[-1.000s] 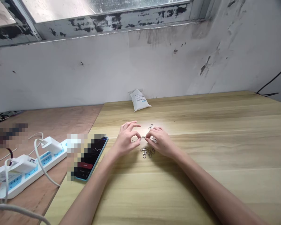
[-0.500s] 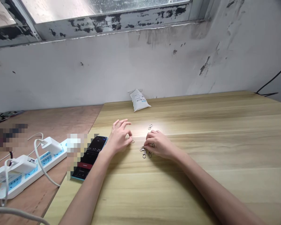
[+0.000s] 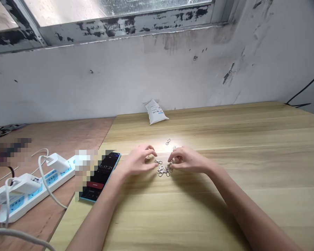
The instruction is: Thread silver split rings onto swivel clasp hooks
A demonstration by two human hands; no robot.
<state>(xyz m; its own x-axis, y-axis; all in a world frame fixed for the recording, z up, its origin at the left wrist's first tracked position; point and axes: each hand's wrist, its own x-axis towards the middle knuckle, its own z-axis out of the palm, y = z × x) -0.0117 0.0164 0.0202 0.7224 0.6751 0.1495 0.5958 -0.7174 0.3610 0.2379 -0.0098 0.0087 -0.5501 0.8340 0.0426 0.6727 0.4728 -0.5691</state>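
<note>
My left hand rests low over the table with thumb and fingers apart. A small metal ring or clasp end shows between them, and a silver swivel clasp lies at the fingertips. On the right, my right hand has its thumb and index finger closed around a silver swivel clasp, partly hidden by the fingers. Between the hands sits a small pile of swivel clasps. One more clasp lies farther back, and a metal piece peeks out behind my right hand.
A white packet stands at the table's back edge near the wall. Left of my left forearm lies a phone with a running timer. A power strip with chargers and white cables occupies the brown surface at left.
My left hand has lowered and moved right toward the pile, its fingers no longer raised. My right hand has shifted slightly right, uncovering more clasps; one clasp now lies by the left fingertips.
</note>
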